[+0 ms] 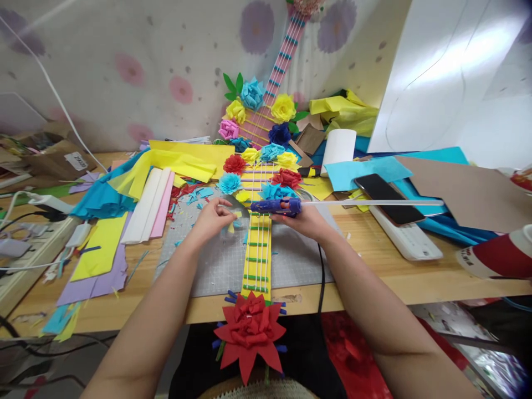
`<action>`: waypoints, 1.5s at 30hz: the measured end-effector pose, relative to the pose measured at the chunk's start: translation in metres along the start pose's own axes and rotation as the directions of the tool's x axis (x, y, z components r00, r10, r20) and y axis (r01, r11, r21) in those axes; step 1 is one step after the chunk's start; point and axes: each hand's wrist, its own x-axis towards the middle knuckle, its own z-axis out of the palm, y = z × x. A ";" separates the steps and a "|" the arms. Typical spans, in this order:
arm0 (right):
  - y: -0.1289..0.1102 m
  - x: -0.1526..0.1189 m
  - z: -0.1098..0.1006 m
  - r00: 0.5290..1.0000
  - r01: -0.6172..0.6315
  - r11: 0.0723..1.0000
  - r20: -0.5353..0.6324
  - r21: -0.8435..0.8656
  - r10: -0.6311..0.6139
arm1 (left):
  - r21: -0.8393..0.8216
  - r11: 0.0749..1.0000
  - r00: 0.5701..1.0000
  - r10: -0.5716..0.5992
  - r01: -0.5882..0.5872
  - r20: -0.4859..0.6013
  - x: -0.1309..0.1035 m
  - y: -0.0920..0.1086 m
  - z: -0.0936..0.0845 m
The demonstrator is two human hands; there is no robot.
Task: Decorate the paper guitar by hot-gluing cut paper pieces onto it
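Observation:
A paper guitar [258, 252] with a yellow neck, green frets and white strings lies lengthwise before me. Colourful paper flowers ring its body, and a large red paper flower [250, 327] covers the near end, past the table edge. My right hand [305, 220] grips a blue hot glue gun [276, 206], its nozzle pointing left above the guitar and a long clear glue stick [369, 203] sticking out to the right. Left of the guitar, my left hand [213, 221] has its fingers bent together by small pale scraps; what they pinch, if anything, is unclear.
A grey cutting mat [199, 277] lies under the guitar. Crepe paper rolls [145, 205] and a power strip [37, 249] are at left. A phone [388, 197], a white case [409, 238] and a red-and-white cup [499, 255] stand right. Another flowered guitar [276, 83] leans behind.

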 end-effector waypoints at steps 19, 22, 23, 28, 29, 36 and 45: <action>-0.003 0.000 0.003 0.997 -0.009 0.994 0.076 -0.108 0.017 | -0.039 0.999 0.997 -0.024 0.022 -0.078 -0.005 0.010 0.006; -0.003 0.000 0.004 0.998 -0.012 0.992 0.061 -0.127 0.020 | -0.035 0.999 0.998 -0.016 0.014 -0.062 -0.004 0.007 0.005; -0.003 0.001 0.004 0.998 -0.012 0.991 0.057 -0.130 0.019 | -0.034 0.999 0.998 -0.014 0.012 -0.058 -0.003 0.006 0.005; -0.002 0.002 0.004 0.998 -0.008 0.991 0.060 -0.130 0.016 | -0.041 0.999 0.999 -0.002 0.000 -0.051 -0.004 0.007 0.005; -0.001 0.002 0.004 0.998 -0.007 0.992 0.060 -0.129 0.015 | -0.042 0.999 0.999 -0.004 0.002 -0.050 -0.004 0.008 0.005; -0.002 0.001 0.003 0.999 -0.015 0.994 0.043 -0.111 0.020 | -0.037 0.999 0.999 -0.007 0.006 -0.031 -0.005 0.010 0.006; -0.005 0.000 -0.002 0.999 -0.011 0.997 0.035 -0.076 0.013 | -0.074 0.997 0.999 -0.008 0.005 -0.042 -0.003 0.005 0.005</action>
